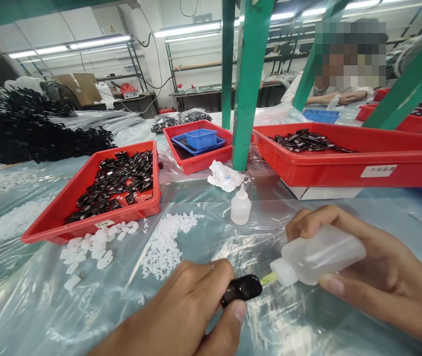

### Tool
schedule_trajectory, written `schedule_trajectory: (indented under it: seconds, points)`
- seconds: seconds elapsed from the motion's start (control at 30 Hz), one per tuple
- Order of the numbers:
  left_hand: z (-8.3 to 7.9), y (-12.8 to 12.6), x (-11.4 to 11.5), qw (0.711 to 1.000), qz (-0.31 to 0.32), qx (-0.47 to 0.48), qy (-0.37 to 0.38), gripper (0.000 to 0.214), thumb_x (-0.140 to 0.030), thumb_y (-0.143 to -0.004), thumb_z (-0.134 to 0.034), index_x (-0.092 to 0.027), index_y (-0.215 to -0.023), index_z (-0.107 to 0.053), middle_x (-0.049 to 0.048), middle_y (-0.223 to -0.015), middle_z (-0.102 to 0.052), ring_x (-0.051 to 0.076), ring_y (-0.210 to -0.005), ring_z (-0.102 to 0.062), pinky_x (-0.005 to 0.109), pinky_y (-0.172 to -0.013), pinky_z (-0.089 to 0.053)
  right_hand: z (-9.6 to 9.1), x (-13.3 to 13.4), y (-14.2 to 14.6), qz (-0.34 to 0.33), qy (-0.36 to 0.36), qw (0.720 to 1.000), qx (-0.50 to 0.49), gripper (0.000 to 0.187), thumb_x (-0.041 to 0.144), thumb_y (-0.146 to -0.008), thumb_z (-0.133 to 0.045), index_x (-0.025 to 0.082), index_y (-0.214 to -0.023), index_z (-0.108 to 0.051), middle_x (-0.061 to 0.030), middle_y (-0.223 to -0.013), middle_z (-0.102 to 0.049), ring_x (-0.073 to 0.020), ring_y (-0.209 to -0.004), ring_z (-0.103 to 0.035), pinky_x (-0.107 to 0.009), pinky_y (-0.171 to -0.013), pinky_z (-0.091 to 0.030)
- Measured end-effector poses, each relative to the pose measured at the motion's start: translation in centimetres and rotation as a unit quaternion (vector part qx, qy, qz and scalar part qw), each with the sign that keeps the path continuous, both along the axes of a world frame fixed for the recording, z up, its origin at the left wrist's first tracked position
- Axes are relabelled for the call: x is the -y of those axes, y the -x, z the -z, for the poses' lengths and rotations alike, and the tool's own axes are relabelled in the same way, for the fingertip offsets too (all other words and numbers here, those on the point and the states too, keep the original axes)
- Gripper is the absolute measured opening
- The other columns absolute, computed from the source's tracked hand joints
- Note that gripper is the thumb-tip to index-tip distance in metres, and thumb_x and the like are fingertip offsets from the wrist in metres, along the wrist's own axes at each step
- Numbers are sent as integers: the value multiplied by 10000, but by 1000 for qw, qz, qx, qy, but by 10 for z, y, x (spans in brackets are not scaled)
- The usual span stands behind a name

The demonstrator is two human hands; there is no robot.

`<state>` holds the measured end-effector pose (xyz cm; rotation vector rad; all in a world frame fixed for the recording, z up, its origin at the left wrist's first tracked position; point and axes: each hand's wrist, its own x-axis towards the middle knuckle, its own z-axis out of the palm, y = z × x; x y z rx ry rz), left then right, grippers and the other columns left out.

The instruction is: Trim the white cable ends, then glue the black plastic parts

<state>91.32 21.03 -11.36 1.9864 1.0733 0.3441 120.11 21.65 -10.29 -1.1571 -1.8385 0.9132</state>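
My left hand (192, 301) pinches a small glossy black plastic part (243, 289) between thumb and fingers, near the bottom middle of the head view. Wrapped around a translucent white squeeze bottle (325, 254) is my right hand (377, 277). The bottle lies tilted on its side, its yellowish nozzle tip (269, 278) at the black part's right end; whether they touch I cannot tell. Farther back, a second small squeeze bottle (241, 207) stands upright by a crumpled white tissue (225, 176). Small white plastic pieces (164, 244) lie scattered left of it.
A red tray (43, 232) of black parts stands left, with larger white pieces (88, 247) before it. Another red tray (344, 170) is at right; a third (186, 167) holds blue bins (201, 140). A green post (250, 89) rises mid-table. Across sits a person (329, 94).
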Motion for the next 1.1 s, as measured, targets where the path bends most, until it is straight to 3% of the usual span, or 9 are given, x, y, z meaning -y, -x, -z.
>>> schedule_trajectory:
  seconds: [0.27,0.43,0.73,0.97,1.1]
  points:
    - [-3,-2,4,1000,-24,-12,10,273,-428,-1028,-419,-239,-1082,-608,65,-1073,-653,262,-1080,-581,380,-884,-516,0,0,0,-5,-3,1000,8,253,470,-925,-696,356,-1121,-583,-18,-997,-653,-214,-847,-670,-234,-613,-560]
    - [-6,-2,2,1000,-2,-15,-13,285,-397,-1032,-406,-228,-1086,-629,55,-1011,-663,239,-1015,-603,368,-866,-512,-1,0,1,-6,-8,1000,17,235,462,-934,-687,374,-1125,-582,-8,-992,-653,-200,-833,-669,-226,-611,-560]
    - [-4,-4,3,1000,-28,-8,6,280,-429,-1023,-415,-222,-1057,-601,66,-995,-643,236,-994,-573,346,-841,-525,5,-5,-1,14,6,1000,-22,282,460,-868,-752,333,-1087,-627,-42,-1030,-658,-237,-882,-681,-252,-606,-558]
    - [-1,-2,0,998,-30,3,-57,243,-414,-1013,-462,-211,-938,-573,55,-906,-618,203,-875,-556,285,-722,-509,0,-10,-1,29,-8,999,-18,270,475,-866,-765,336,-1058,-634,-20,-992,-665,-190,-808,-678,-210,-607,-541]
    - [-1,-1,-12,990,-4,49,-132,223,-341,-998,-528,-192,-837,-490,12,-752,-571,147,-690,-529,250,-646,-454,8,-9,-8,54,-10,998,-28,320,539,-824,-793,339,-1031,-653,-28,-978,-676,-206,-781,-674,-224,-570,-546]
